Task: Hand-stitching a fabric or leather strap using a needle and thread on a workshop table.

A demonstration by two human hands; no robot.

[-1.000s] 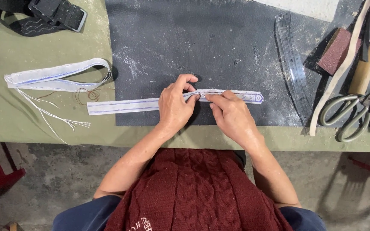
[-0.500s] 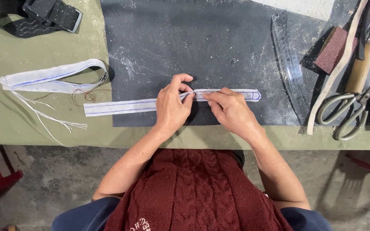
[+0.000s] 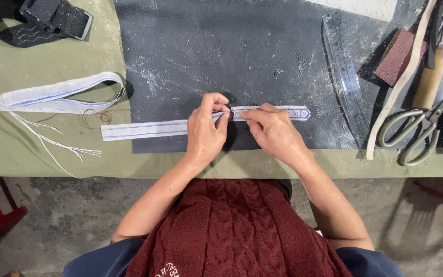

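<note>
Left hand (image 3: 207, 131) and right hand (image 3: 272, 132) close together, fingertips pinched on middle of white strap (image 3: 149, 128) lying flat across dark mat (image 3: 242, 56) near table edge. Possibly a thin needle or thread between fingertips, too small to tell. Risk: slipped pinch, crooked strap, pricked finger.

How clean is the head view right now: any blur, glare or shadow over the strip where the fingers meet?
Head view: sharp and evenly lit, no motion blur on the left hand or right hand; the white strip reads crisply. Soft shadow falls just under both hands on the dark mat; mild sheen on the clear ruler and scissors. Frame edges bow slightly.
</note>
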